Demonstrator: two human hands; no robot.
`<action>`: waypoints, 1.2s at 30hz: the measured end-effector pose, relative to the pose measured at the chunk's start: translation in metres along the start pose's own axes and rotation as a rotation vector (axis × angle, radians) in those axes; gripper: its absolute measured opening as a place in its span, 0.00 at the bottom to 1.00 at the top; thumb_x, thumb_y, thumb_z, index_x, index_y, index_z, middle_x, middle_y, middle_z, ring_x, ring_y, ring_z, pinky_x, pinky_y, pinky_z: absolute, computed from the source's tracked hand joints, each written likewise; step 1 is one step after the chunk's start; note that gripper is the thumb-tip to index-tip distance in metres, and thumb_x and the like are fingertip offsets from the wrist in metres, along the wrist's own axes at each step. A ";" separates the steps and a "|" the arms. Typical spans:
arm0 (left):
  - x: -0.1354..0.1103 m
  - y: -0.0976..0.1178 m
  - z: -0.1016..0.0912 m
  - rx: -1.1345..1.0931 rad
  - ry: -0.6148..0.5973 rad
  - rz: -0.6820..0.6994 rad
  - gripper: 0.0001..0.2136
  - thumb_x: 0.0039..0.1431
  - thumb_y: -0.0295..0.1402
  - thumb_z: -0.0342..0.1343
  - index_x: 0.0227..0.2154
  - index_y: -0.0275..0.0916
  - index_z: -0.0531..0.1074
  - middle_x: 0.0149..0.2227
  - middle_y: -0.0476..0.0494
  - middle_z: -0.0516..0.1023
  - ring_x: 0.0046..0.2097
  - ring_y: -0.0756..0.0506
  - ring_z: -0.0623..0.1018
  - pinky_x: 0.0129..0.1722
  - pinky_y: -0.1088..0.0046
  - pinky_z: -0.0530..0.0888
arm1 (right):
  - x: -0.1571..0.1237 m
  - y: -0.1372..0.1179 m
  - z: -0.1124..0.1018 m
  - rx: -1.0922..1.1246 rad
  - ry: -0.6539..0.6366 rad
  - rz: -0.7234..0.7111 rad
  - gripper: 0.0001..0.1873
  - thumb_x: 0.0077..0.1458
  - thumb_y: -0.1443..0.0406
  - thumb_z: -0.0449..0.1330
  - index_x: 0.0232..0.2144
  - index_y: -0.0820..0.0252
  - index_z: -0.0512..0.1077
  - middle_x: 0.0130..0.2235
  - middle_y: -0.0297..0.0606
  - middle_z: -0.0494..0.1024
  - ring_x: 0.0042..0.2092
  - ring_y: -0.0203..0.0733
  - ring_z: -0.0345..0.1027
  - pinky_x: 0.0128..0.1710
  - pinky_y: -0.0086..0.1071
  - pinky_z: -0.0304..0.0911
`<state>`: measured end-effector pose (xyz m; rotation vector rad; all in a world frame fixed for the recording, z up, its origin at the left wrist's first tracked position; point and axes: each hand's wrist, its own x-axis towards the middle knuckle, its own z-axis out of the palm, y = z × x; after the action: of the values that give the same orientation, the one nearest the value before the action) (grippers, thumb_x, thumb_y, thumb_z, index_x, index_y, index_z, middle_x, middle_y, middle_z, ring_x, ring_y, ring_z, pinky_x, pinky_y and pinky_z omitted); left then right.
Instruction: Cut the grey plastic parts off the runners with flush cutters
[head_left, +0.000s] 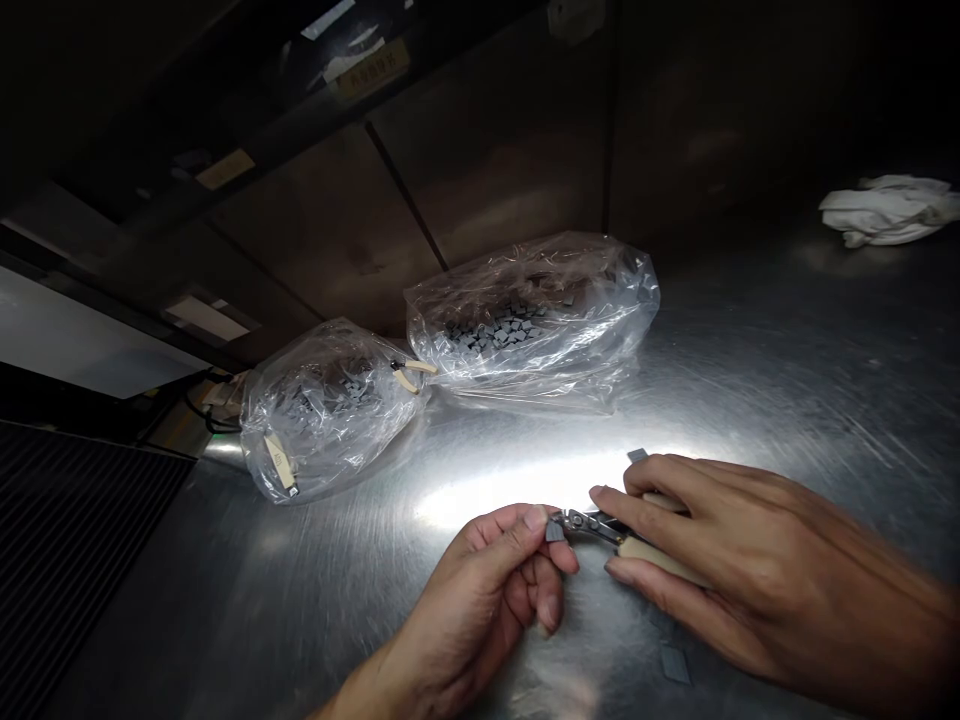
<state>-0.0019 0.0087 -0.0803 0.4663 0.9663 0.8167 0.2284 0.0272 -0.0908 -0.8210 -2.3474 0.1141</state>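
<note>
My left hand [502, 570] pinches a small grey piece [554, 530] between thumb and forefinger, low in the middle of the view. My right hand [720, 560] is closed round small pliers [600, 527] with cream handles. The metal jaws of the pliers touch the grey piece. Both hands hover just above a brightly lit steel tabletop [750, 380]. Another small grey piece [637, 456] lies just beyond my right hand, and a further one [675, 663] lies on the table below it.
Two clear plastic bags of small grey pieces lie behind the hands: one at left [322, 410], one in the middle [532, 315]. A crumpled white cloth [889, 210] lies at the far right. A dark wall and shelf stand behind.
</note>
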 end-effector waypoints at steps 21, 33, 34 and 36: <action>0.004 0.008 0.000 -0.032 0.021 -0.003 0.05 0.62 0.28 0.57 0.34 0.33 0.77 0.33 0.41 0.80 0.26 0.50 0.76 0.23 0.77 0.75 | -0.001 0.024 -0.021 -0.023 -0.013 0.042 0.16 0.69 0.63 0.56 0.55 0.64 0.73 0.40 0.42 0.75 0.33 0.39 0.71 0.29 0.33 0.65; 0.004 -0.001 0.034 1.241 0.083 0.284 0.10 0.69 0.41 0.53 0.41 0.41 0.75 0.27 0.52 0.70 0.31 0.48 0.69 0.33 0.72 0.64 | -0.002 0.033 -0.031 -0.078 0.014 0.084 0.16 0.68 0.60 0.57 0.50 0.63 0.77 0.35 0.36 0.71 0.29 0.38 0.65 0.27 0.34 0.59; 0.005 -0.003 0.035 1.307 0.106 0.274 0.10 0.68 0.40 0.54 0.44 0.41 0.75 0.25 0.54 0.68 0.29 0.48 0.67 0.32 0.71 0.63 | -0.002 0.033 -0.032 -0.084 0.019 0.082 0.16 0.68 0.60 0.57 0.50 0.63 0.77 0.35 0.36 0.71 0.29 0.38 0.65 0.27 0.34 0.59; 0.007 -0.005 0.037 1.390 0.142 0.258 0.10 0.67 0.39 0.55 0.46 0.42 0.74 0.23 0.56 0.64 0.27 0.48 0.65 0.31 0.70 0.61 | -0.003 0.033 -0.033 -0.096 0.027 0.078 0.16 0.67 0.60 0.57 0.51 0.64 0.76 0.35 0.36 0.71 0.30 0.39 0.66 0.28 0.35 0.59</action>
<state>0.0341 0.0108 -0.0686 1.7622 1.5468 0.2756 0.2672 0.0480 -0.0757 -0.9557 -2.3104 0.0232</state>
